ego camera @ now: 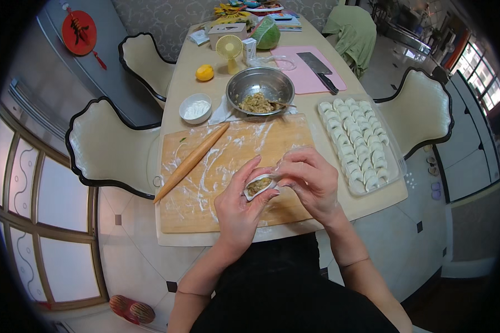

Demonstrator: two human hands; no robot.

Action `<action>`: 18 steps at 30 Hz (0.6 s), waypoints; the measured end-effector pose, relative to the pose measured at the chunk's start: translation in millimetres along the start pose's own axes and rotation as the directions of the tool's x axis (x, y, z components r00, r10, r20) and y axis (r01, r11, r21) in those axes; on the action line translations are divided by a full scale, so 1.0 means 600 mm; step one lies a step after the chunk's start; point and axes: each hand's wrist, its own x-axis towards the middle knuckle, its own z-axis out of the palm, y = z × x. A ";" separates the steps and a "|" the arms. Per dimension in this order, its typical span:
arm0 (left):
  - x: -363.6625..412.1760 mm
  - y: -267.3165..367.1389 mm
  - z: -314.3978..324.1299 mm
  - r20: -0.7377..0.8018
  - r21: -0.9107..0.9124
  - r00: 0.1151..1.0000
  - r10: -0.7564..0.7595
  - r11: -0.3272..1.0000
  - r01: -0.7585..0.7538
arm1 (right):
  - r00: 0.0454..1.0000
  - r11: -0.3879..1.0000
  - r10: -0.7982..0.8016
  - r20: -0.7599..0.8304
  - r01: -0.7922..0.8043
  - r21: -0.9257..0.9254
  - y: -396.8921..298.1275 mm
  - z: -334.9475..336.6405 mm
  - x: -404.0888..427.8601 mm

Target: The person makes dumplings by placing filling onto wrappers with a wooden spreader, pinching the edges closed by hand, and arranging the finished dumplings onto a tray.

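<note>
A partly folded dumpling point(258, 186) with its filling showing rests in my left hand point(239, 204), the thumb and fingers curled around it. At the wrapper's right end, the fingertips of my right hand point(312, 179) pinch the dough edge. Both hands are held over the floured wooden board point(191, 208). Diagonally on the board's left side lies a tapered wooden rolling pin point(193, 162). Beyond the board stands a steel bowl point(260, 77) holding minced filling point(256, 103) and a utensil. A clear plastic tray point(400, 166) at the right holds rows of folded dumplings point(356, 141).
A white bowl of flour point(196, 109) sits left of the steel bowl. Farther back are a cleaver point(316, 66) on a pink cutting board point(291, 85), a yellow fan point(229, 48), a yellow fruit point(204, 73) and a wrapped watermelon piece point(266, 33). Chairs point(116, 145) flank the table.
</note>
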 end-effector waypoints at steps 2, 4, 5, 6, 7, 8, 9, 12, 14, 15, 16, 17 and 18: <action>-0.001 -0.001 0.000 0.005 0.004 0.999 -0.033 0.999 0.033 | 0.994 0.993 -0.101 0.043 0.103 -0.054 -0.003 -0.003 0.010; 0.000 -0.005 -0.003 0.007 0.084 1.000 0.013 0.996 -0.013 | 0.964 0.952 -0.237 0.120 0.255 -0.169 -0.003 -0.003 0.015; 0.000 -0.007 -0.004 0.015 0.164 0.998 0.059 0.985 -0.060 | 0.964 0.952 -0.237 0.123 0.255 -0.169 -0.005 -0.004 0.015; -0.001 -0.009 -0.005 0.011 0.164 0.998 0.058 0.985 -0.059 | 0.973 0.971 -0.193 0.124 0.207 -0.118 -0.006 -0.006 0.015; -0.001 -0.010 -0.005 0.002 0.150 0.999 0.054 0.987 -0.054 | 0.981 0.985 -0.148 0.127 0.157 -0.067 -0.008 -0.008 0.016; -0.002 -0.010 -0.006 -0.007 0.137 0.999 0.050 0.989 -0.049 | 0.991 0.996 -0.072 0.111 0.077 -0.036 -0.008 -0.008 0.016; -0.002 -0.009 -0.006 -0.008 0.135 0.999 0.049 0.990 -0.048 | 0.991 0.996 -0.072 0.113 0.076 -0.037 -0.008 -0.008 0.016; -0.002 -0.007 -0.005 -0.030 0.184 0.997 0.074 0.981 -0.067 | 0.988 0.998 0.038 0.147 -0.032 -0.045 -0.011 -0.006 0.014; 0.001 -0.008 -0.005 -0.010 0.186 0.995 0.096 0.978 -0.093 | 0.991 0.998 0.013 0.136 -0.003 -0.068 -0.007 -0.004 0.011; 0.001 -0.007 -0.005 -0.012 0.187 0.995 0.095 0.978 -0.091 | 0.992 0.996 -0.015 0.125 0.026 -0.086 -0.004 -0.001 0.009; 0.001 -0.005 -0.006 -0.003 0.210 0.995 0.095 0.973 -0.093 | 0.992 0.996 -0.015 0.127 0.026 -0.086 -0.004 0.002 0.007; 0.001 -0.004 -0.006 0.007 0.233 0.995 0.096 0.968 -0.095 | 0.995 0.989 -0.035 0.098 0.048 -0.136 -0.005 0.007 0.006; 0.001 -0.005 -0.006 0.004 0.234 0.995 0.095 0.968 -0.093 | 0.996 0.980 -0.058 0.070 0.070 -0.187 -0.005 0.010 0.005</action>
